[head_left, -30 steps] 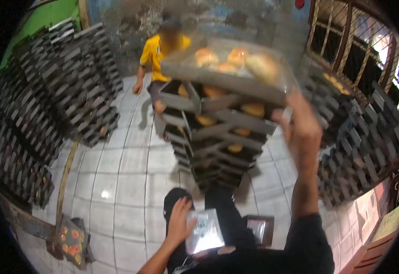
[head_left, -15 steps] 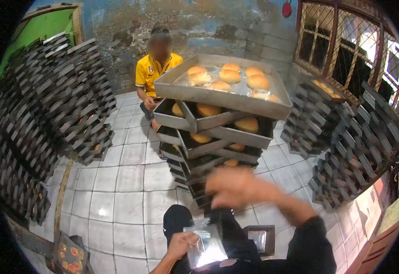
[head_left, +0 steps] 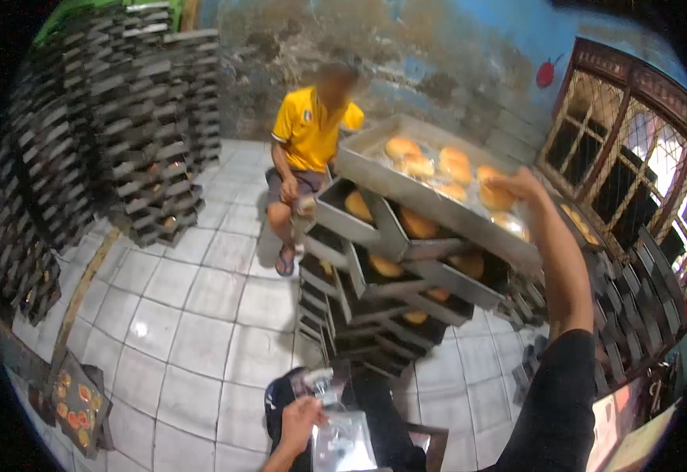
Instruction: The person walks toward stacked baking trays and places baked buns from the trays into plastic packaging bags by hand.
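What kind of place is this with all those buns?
Probably a bakery's workroom: golden buns lie in a metal tray atop a crisscrossed stack of trays, and more tall tray stacks stand on the left.

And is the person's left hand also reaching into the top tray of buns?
No, the left hand is low in the picture, holding clear plastic, while the right hand reaches into the top tray.

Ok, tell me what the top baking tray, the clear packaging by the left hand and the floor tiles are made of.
Top baking tray: probably metal, dull grey, with thin, straight walls.
Clear packaging: likely glossy plastic film; it is see-through and catches glare.
Floor tiles: perhaps glazed ceramic, white, reflecting a bright spot.
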### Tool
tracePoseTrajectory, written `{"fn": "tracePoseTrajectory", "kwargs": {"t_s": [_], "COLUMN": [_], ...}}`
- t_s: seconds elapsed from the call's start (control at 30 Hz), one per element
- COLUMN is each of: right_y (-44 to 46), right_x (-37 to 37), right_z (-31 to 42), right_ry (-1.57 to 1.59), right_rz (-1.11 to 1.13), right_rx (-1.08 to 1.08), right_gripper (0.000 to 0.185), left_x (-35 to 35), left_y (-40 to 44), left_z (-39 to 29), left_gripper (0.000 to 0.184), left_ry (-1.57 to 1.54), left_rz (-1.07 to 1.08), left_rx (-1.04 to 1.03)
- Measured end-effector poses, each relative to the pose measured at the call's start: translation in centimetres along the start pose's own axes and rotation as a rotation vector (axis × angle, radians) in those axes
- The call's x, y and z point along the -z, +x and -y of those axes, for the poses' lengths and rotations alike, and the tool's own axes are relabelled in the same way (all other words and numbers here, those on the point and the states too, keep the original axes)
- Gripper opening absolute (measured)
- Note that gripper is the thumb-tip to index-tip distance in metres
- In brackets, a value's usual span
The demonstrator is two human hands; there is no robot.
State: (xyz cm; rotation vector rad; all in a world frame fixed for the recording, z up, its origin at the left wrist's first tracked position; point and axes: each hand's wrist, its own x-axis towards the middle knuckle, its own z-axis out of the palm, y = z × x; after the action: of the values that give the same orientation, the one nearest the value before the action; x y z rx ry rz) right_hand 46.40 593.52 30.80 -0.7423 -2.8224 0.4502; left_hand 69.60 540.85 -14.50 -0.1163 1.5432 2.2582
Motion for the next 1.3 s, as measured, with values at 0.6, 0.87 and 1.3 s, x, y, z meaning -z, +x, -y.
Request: {"fn": "tracePoseTrajectory", "kwargs": {"t_s": [0.6, 0.87, 1.3], "right_y": [-41.2, -44.1, -40.1], "right_x": [-34.3, -33.9, -37.0], "right_z": [3.8, 5.9, 8.6], "right_ry": [0.501, 0.589, 0.401], "right_rz": [-0.149, -0.003, 0.102], "right_rx": [0.988, 0.878, 0.919], "right_gripper": [0.058, 0.060, 0.043], "left_x": [-4.5, -5.1, -5.9], "left_y": [6.4, 1.7, 3.9], "left_z": [-9.4, -8.5, -4.0], "left_gripper": [0.036, 0.043, 0.048], "left_ry": [-0.691, -0.658, -0.705], "left_rz": [-0.059, -0.018, 0.004], "left_rx": [0.246, 0.319, -0.117]}}
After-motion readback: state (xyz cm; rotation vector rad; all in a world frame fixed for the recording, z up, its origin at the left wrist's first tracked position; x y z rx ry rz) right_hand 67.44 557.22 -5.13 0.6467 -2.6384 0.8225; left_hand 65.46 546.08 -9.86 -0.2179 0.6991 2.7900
